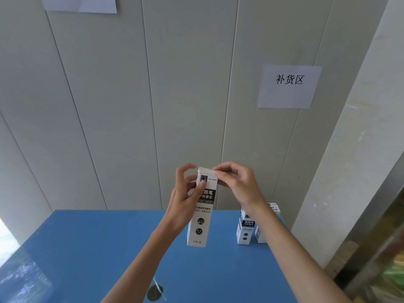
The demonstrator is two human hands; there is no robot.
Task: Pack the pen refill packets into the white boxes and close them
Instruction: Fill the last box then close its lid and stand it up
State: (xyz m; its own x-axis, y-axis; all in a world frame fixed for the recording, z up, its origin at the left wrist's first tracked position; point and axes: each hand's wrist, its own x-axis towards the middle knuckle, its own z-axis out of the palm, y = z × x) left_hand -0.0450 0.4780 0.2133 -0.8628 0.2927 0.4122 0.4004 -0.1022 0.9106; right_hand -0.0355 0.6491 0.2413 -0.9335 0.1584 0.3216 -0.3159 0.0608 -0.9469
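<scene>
Hands meet at the top of one tall white box point(202, 206), which is upright above the blue table point(105, 248), a little toward 5 o'clock from the middle of the view. The left hand point(185, 202) grips the box from the 9 o'clock side, thumb on its printed front, other fingers curled near the top edge. The right hand point(237, 184) pinches the top flap area from the 3 o'clock side. Two more white boxes point(246, 226) stand upright on the table at 4 o'clock, touching each other, partly behind the right forearm. A paper sign point(289, 86) with black characters hangs on the wall at 2 o'clock.
</scene>
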